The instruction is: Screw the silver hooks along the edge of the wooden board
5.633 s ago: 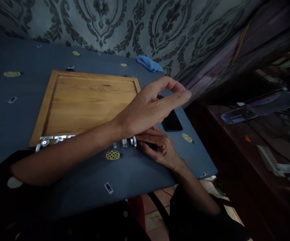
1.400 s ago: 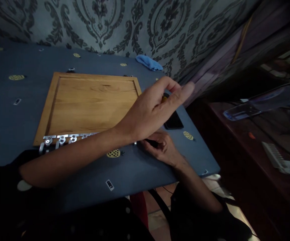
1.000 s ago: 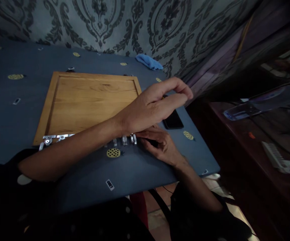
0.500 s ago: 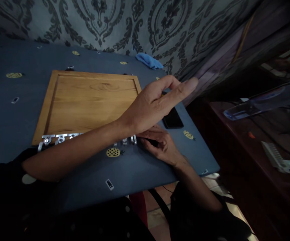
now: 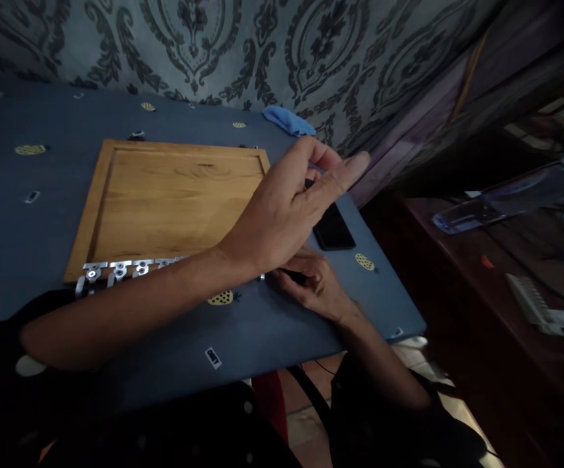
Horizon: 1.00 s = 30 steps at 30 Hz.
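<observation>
My left hand (image 5: 282,208) reaches across the front right part of a framed wooden panel (image 5: 179,201) lying flat on the table. Its fingers are curled, with the thumb stretched out over them. A small dark patch shows between them, too hidden to name. Just below, my right hand (image 5: 314,283) rests at the panel's front right corner, fingers bent and closed. My left hand partly covers its fingertips, so I cannot make out what they grip. Several silver metal fittings (image 5: 141,267), like hinges with screws, line the panel's front edge; my left forearm hides part of the row.
The table's blue cover (image 5: 165,383) has a pineapple print. A black phone (image 5: 335,229) lies right of my hands, and a blue cloth (image 5: 289,121) sits at the back near the patterned wall covering (image 5: 194,45). A dark red surface (image 5: 457,260) with cables stands at right.
My left hand has shifted slightly left, and its wrist has turned a little. The forearm now covers more of the fittings on the right. My right hand has stayed almost still.
</observation>
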Each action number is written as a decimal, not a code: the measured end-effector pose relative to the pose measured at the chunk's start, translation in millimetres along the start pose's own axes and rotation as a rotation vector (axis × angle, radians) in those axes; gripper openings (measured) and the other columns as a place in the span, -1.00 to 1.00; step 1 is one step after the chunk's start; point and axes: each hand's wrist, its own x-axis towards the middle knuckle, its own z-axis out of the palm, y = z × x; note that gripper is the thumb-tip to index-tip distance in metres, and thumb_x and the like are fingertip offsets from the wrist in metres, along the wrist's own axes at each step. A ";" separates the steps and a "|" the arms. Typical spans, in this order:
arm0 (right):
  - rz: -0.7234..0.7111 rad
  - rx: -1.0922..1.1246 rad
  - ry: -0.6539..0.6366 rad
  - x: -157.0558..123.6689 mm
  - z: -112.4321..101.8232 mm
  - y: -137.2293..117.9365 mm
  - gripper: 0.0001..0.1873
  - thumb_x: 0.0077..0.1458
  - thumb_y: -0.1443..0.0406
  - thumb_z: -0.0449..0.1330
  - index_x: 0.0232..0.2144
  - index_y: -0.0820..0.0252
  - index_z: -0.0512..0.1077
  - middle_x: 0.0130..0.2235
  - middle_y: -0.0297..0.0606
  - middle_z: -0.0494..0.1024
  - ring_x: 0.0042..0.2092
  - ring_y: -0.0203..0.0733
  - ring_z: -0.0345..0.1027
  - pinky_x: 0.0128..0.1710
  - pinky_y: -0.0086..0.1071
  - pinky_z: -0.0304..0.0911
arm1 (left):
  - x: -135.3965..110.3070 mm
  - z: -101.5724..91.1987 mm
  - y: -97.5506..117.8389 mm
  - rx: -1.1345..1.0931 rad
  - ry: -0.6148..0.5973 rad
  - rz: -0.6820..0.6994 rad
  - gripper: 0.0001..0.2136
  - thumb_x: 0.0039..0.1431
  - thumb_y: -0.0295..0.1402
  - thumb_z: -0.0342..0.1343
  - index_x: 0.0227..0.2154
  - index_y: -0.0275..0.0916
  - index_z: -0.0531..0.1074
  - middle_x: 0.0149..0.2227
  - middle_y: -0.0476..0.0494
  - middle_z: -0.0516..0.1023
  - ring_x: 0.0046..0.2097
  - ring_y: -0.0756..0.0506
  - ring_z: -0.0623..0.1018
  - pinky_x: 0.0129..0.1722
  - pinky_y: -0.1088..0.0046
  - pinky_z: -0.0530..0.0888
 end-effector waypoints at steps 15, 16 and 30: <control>0.001 -0.006 -0.012 -1.4 1.3 0.6 -0.74 0.26 0.36 0.17 -0.10 0.04 0.62 -0.06 -0.20 0.66 0.03 -0.08 0.49 0.04 -0.08 0.45 | 14.8 7.3 -5.9 -0.047 -0.202 -0.021 -0.61 0.42 -0.12 -0.05 -0.48 -0.24 0.31 -0.61 0.15 0.05 -0.56 0.17 0.19 -0.50 0.60 0.16; -0.001 -0.005 -0.011 -1.3 1.2 0.8 -0.74 0.26 0.37 0.17 -0.10 0.04 0.61 -0.06 -0.20 0.66 0.03 -0.08 0.49 0.04 -0.07 0.45 | 14.8 6.8 -5.8 -0.046 -0.200 -0.039 -0.62 0.43 -0.14 -0.06 -0.47 -0.26 0.31 -0.60 0.16 0.06 -0.56 0.18 0.18 -0.49 0.60 0.16; 0.017 0.005 0.000 -0.9 1.3 -1.7 -0.77 0.25 0.39 0.16 -0.21 0.09 0.62 -0.13 -0.20 0.67 0.04 -0.06 0.50 0.09 -0.05 0.43 | 4.3 7.4 -5.4 -0.029 -0.076 0.024 -0.74 0.41 -0.39 -0.02 -0.46 -0.20 0.21 -0.58 0.14 0.10 -0.56 0.11 0.10 -0.54 0.55 0.13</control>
